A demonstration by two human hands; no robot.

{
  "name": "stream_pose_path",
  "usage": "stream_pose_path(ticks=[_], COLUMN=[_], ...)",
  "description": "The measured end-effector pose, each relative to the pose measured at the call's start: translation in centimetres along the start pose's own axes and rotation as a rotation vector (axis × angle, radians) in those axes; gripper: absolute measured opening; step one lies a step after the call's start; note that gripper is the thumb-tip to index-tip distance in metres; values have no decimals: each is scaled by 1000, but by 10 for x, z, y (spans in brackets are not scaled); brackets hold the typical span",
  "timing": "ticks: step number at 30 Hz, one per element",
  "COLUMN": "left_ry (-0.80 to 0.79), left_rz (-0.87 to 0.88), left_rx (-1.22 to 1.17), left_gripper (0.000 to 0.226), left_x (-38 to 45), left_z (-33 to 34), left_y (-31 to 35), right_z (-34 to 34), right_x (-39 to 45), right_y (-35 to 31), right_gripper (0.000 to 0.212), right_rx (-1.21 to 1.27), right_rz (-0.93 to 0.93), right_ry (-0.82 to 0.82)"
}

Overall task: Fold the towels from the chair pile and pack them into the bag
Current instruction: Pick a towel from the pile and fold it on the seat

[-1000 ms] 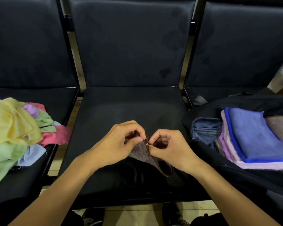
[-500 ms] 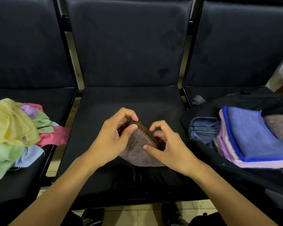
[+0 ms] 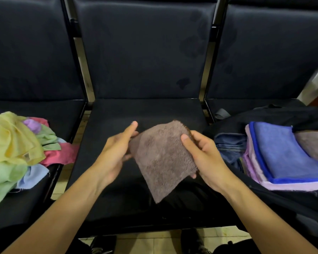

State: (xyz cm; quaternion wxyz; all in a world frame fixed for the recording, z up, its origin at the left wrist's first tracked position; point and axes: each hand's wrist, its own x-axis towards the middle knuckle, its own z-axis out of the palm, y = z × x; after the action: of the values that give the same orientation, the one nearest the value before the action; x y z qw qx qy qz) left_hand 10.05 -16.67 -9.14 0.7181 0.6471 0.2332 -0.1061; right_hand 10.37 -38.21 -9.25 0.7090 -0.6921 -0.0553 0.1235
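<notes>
Head view: right hand (image 3: 202, 158) pinches brown towel (image 3: 163, 158) over middle bench seat (image 3: 117, 114), left hand (image 3: 116, 151) fingers straight, touching towel's left edge.

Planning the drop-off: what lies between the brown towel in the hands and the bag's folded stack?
In the head view, only the right hand and the bag rim separate the brown towel from the folded stack.

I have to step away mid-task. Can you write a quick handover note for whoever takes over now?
Right hand grips the brown towel above the middle seat; left hand is open, touching its left edge.
Done: folded towels, blue towel on top, sit in the bag on the right seat.
Left: fold and pack the brown one, then the pile on the left seat.
</notes>
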Motion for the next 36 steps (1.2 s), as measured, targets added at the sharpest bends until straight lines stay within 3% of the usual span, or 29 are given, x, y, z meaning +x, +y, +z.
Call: stream_pose_path(ticks=[2, 4, 11, 16, 19, 23, 31, 34, 36], left_ry=[-171, -289, -277, -146, -173, -248, -403, -337, -282], left_rz=[-235, -354, -124, 207, 430, 539, 639, 567, 519], left_rx=[-364, -530, -591, -163, 209, 410, 566, 661, 745], left_gripper=[67, 70, 39, 57, 51, 51, 61, 62, 62], left_x=[-1, -9, -37, -43, -45, -40, -29, -22, -21], left_z=[5, 15, 55, 100, 140, 194, 304, 328, 336], left_y=[-6, -17, -32, -15, -12, -16, -34, -42, -45], right_z=[-1, -5, -42, -93, -127, -176, -251, -262, -263], right_x=[2, 4, -3, -14, -25, -39, -71, -68, -64], right_y=[-5, -7, -12, -16, -16, -14, -12, -6, 2], right_gripper=[21, 19, 40, 31, 37, 44, 56, 55, 50], right_rx=[172, 272, 149, -287, -319, -339, -664, -734, -792], right_rz=[70, 111, 53, -52, -62, -38, -41, 38, 194], right_ry=[48, 89, 69, 92, 215, 341, 763, 768, 710])
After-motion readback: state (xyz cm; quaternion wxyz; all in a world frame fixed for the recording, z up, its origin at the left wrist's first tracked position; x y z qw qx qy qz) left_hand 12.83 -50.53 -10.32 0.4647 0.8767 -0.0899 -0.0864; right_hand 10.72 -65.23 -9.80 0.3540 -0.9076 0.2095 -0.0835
